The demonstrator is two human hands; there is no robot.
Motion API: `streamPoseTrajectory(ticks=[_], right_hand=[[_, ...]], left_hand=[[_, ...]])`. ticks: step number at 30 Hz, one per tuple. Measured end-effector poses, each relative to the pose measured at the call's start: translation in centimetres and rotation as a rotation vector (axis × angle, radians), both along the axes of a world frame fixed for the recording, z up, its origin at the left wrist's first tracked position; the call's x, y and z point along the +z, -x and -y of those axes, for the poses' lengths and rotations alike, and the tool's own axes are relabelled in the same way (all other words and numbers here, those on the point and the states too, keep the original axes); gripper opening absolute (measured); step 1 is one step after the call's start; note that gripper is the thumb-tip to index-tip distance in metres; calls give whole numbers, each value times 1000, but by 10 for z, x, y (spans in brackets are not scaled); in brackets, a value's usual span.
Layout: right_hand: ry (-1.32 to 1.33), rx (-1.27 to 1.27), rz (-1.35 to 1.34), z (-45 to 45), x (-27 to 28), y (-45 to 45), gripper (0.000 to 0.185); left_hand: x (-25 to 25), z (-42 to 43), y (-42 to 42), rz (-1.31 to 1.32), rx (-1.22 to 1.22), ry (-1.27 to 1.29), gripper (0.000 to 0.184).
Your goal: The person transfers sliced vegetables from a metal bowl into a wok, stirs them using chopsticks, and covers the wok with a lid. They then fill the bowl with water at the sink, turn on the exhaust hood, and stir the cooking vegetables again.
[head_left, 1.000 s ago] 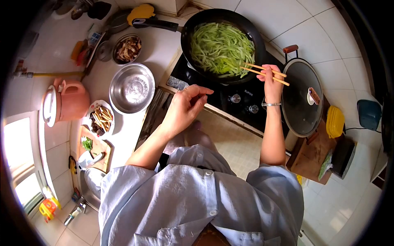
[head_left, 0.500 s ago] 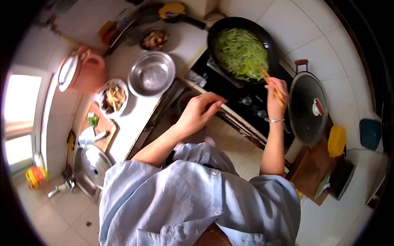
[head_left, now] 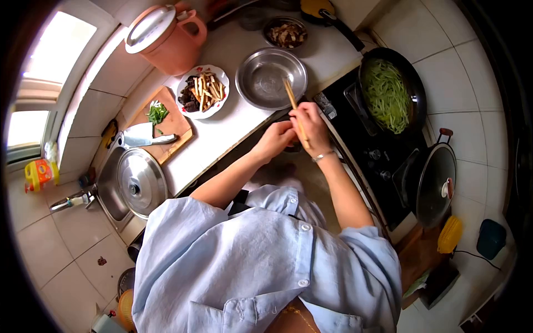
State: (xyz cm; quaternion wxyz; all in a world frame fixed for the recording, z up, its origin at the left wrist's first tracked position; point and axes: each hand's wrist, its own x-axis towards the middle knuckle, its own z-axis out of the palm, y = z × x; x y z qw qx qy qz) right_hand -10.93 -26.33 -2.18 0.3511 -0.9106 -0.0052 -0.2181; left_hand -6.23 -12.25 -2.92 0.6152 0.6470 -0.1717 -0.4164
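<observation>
My right hand (head_left: 312, 126) is closed round a pair of wooden chopsticks (head_left: 291, 94), whose tips point up over the near side of an empty metal bowl (head_left: 271, 79). Just beside it, my left hand (head_left: 275, 139) has its fingers drawn together close to the right hand; what they hold, if anything, is hidden. Shredded green vegetable (head_left: 387, 97) lies in the black wok (head_left: 419, 97) on the stove, to the right of both hands. Left of the metal bowl sits a patterned plate (head_left: 219, 109) with pale strips and dark pieces.
A cleaver (head_left: 139, 135) and chopped greens (head_left: 157, 112) lie on a cutting board (head_left: 180, 139). Near them are a pink pot (head_left: 173, 50) and a metal lid (head_left: 141, 182) over the sink. A small bowl (head_left: 285, 32) stands behind; a glass lid (head_left: 436, 183) leans at the right.
The view has turned leftward. My right hand has left the wok with the chopsticks and come beside my left hand, near the metal bowl.
</observation>
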Motion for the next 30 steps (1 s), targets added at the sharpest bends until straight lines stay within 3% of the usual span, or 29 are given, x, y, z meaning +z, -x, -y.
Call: streamPoseTrajectory(ticks=[3, 7, 11, 17, 19, 21, 27, 30], right_hand=[[233, 43, -90, -24, -40, -34, 23], [459, 54, -71, -46, -57, -66, 19], [473, -11, -164, -62, -66, -77, 16], [473, -21, -242, -66, -67, -86, 22], [465, -19, -275, -67, -65, -89, 23], [480, -23, -294, -67, -64, -89, 28], [423, -12, -275, -66, -68, -98, 38], [417, -7, -240, -66, -69, -102, 38]], left_hand=[[-40, -37, -20, -150, 100, -52, 30], [-53, -65, -41, -342, 278, -27, 36], [-56, -68, -59, -411, 281, 30, 36], [-79, -61, -78, -190, 215, -3, 21], [-87, -59, -81, 0, 232, -48, 21], [-85, -60, -88, 380, 183, -162, 24], [-51, -56, -95, 451, 172, -263, 25], [-72, -54, -99, 286, 228, -174, 29]])
